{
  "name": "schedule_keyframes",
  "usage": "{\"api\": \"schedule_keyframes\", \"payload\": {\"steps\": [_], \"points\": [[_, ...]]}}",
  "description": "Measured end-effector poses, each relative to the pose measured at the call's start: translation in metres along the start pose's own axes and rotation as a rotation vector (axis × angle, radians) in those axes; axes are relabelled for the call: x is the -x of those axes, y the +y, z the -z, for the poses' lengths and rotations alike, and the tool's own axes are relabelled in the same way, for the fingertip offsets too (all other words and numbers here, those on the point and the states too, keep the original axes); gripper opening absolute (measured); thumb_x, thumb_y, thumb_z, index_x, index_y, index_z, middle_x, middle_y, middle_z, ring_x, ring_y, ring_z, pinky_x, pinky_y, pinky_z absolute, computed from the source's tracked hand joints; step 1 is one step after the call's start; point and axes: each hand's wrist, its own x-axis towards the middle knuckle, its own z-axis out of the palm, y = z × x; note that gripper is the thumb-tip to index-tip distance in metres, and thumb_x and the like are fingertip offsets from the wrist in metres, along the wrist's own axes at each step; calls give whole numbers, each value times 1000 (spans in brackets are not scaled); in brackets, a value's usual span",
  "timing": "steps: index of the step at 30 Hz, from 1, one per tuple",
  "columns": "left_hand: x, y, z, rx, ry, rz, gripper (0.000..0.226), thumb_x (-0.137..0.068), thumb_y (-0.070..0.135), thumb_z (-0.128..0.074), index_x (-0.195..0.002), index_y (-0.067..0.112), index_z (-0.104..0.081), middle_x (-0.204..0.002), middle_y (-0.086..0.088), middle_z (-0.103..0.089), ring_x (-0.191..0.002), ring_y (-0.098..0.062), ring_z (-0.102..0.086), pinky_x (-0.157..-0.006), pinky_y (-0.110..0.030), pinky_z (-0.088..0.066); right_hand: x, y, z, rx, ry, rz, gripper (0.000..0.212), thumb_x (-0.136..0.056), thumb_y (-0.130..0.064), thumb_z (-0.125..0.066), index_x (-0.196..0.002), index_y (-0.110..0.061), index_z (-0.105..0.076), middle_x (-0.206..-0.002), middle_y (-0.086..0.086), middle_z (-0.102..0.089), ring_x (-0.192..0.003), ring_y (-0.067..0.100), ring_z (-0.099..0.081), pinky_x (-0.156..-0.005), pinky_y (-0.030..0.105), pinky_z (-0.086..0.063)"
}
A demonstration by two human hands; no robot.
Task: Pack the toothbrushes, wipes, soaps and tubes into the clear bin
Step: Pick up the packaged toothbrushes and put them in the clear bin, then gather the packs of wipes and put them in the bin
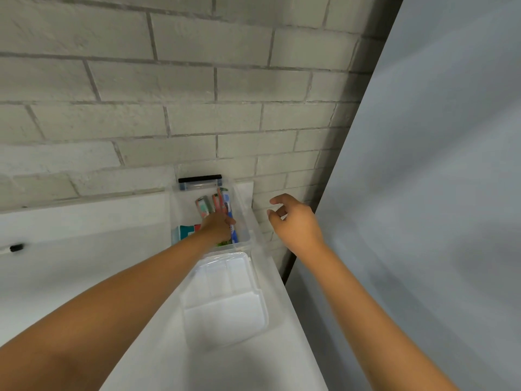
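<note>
Head view: left hand (218, 227) down in the clear bin (244, 210), settling packed items

Its fingers curl among the toothbrushes (222, 203), grip hidden, so I cannot tell if they clamp anything; right hand (293, 221) hovers at 3 o'clock of the bin, fingers apart and empty. Best to lay items flat, lengthwise, leaving room near the lid (225, 294) at 6 o'clock
</note>
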Motion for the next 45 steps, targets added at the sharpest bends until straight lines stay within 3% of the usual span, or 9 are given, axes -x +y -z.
{"api": "schedule_keyframes", "payload": {"steps": [4,8,11,14,19,24,32,36,45], "points": [[8,2,11,16,23,-30,33,-92,2,-47,-122,10,-56,-127,-12,-58,-110,-26,-59,-92,-26,-46,1,-8,-1,6,-15,20,28,-90,-24,-54,-117,-17,-59,-98,6,-68,-72,15,-53,-51,10,-36],[21,2,32,119,107,-4,28,-91,10,-51,-118,10,-60,-115,-9,-62,-91,-19,-58,-84,-23,-46,2,-24,-4,5,-64,69,29,-91,-25,-53,-119,-17,-57,-100,6,-67,-74,13,-53,-52,10,-37],[36,-6,52,208,136,9,31,-85,7,-59,-116,13,-61,-115,-7,-63,-101,-23,-62,-95,-33,-51,5,-40,-12,-13,-110,110,30,-91,-23,-53,-120,-17,-56,-99,8,-67,-75,15,-56,-53,13,-40],[60,-27,76,310,194,25,38,-83,0,-60,-119,12,-61,-112,-2,-59,-106,-22,-60,-93,-32,-52,13,-64,-27,-27,-171,182,29,-91,-19,-52,-119,-14,-57,-97,13,-68,-84,25,-63,-65,26,-49],[103,-80,112,458,279,28,33,-83,-3,-58,-113,11,-64,-103,-3,-57,-93,-17,-55,-68,-19,-49,27,-103,-59,-42,-252,259,28,-91,-19,-52,-118,-13,-58,-106,9,-67,-91,25,-63,-74,26,-49],[146,-139,133,532,360,54,28,-83,-1,-57,-103,16,-67,-96,-2,-60,-89,-17,-58,-73,-21,-51,48,-141,-94,-62,-320,309,27,-91,-26,-54,-116,-18,-59,-96,4,-67,-84,17,-61,-65,21,-36],[214,-228,154,562,441,190,26,-83,0,-59,-97,22,-66,-97,-1,-61,-83,-18,-58,-78,-30,-52,86,-203,-155,-104,-483,408,25,-89,-24,-55,-113,-19,-60,-87,0,-62,-78,18,-58,-68,25,-46],[246,-268,164,587,493,249,27,-83,-1,-58,-95,22,-65,-94,0,-61,-82,-15,-58,-70,-20,-49,105,-231,-185,-113,-549,440,23,-89,-26,-55,-111,-21,-60,-82,-5,-59,-78,14,-58,-67,25,-45],[309,-356,202,628,628,389,28,-84,0,-59,-106,14,-67,-93,-1,-61,-85,-14,-58,-69,-19,-50,152,-304,-255,-108,-694,506,23,-91,-28,-54,-111,-20,-59,-92,2,-64,-84,19,-62,-72,31,-52]]}}
